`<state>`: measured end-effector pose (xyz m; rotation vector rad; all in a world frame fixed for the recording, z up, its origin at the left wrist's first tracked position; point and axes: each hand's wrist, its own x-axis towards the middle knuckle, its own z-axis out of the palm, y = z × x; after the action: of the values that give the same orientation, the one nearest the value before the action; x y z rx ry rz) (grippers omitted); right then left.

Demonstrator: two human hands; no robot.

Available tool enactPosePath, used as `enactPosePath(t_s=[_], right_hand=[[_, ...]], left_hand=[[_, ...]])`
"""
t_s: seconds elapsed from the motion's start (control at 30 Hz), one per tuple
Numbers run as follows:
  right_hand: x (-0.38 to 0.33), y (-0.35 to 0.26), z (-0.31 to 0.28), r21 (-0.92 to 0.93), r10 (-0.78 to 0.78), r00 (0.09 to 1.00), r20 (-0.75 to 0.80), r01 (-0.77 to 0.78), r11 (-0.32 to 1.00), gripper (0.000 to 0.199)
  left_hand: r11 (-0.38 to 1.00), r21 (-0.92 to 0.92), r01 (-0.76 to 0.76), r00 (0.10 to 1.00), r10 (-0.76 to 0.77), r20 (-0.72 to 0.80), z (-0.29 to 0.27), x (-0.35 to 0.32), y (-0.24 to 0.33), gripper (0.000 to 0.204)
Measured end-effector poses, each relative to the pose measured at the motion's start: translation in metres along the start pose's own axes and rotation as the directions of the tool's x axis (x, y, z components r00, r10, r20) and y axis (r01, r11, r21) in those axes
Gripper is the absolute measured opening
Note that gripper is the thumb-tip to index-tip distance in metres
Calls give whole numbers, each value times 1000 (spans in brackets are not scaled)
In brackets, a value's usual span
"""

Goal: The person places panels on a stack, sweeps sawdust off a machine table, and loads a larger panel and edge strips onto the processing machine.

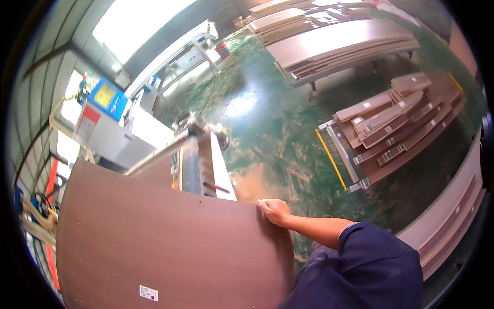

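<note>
A large brown board (170, 232) fills the lower left, with a small white label (148, 293) near its bottom edge. Its face has a few small holes, one of them near the far edge. My right hand (275, 212) is closed on the board's far right corner, the thumb side toward the edge. The right arm, in a dark blue short sleeve, reaches across from the lower right. My left hand does not show. Just past the far edge stands a machine bench (191, 167) with a blue-grey top, a white side rail and a red-tipped rod.
A low cart (337, 157) with yellow edges carries stacked, labelled brown boards at right. Behind it, a long stack of panels (342, 44) rests on a frame. More boards (447, 221) lie at the right rim. A blue and white machine (105, 100) stands left; sawdust covers the green floor (278, 139).
</note>
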<state>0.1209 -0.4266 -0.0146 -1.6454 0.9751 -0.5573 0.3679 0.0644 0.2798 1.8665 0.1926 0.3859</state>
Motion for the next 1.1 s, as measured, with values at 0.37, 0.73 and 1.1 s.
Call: enactPosePath(t_s=[0.37,0.73,1.1], right_hand=[[63,105,-187,164,377,751,-543,-346,924,48],[74,243,-241,449,523,151,-839,-350,822,54],[182,256,-247,607,603,-97,-792,-238,758,59]], left_hand=[[943,-239,-231,881,307,360,265,-14,171,64],[771,-422,-476,431,623,652,706,-156,256,57],[610,-157,-777,300,578,759,1008,-250,323,73]])
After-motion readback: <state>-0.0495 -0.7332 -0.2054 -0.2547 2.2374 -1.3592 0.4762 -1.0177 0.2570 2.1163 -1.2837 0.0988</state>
